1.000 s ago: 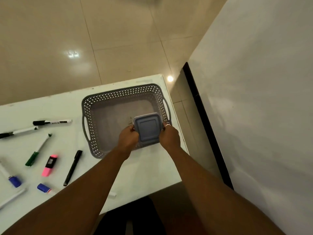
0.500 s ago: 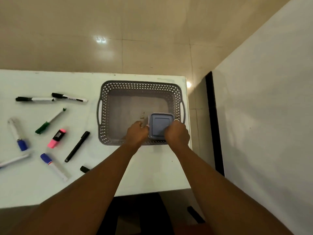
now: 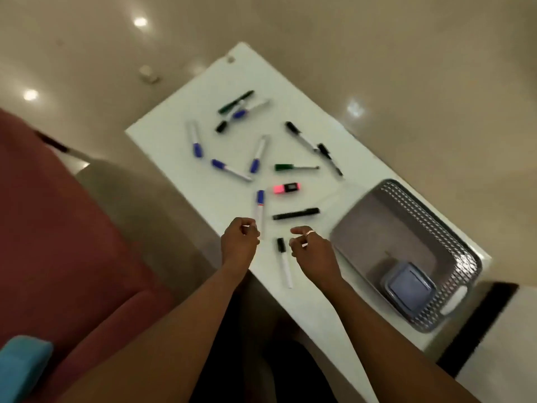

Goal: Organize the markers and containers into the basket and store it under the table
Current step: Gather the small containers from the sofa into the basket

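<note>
The grey perforated basket sits at the right end of the white table, with a blue-lidded square container in its near corner. Several markers lie scattered on the table. A blue-capped marker ends beside the curled fingertips of my left hand. My right hand, loosely curled and holding nothing, hovers between a black-capped white marker and the basket. A black marker and a pink highlighter lie just beyond both hands.
A red sofa with a blue object on it stands left of the table. A small white object lies on the tiled floor. More blue, green and black markers lie toward the table's far end.
Both hands have let go of the container, which now rests in the basket. They have moved left over the markers, and the view has swung left.
</note>
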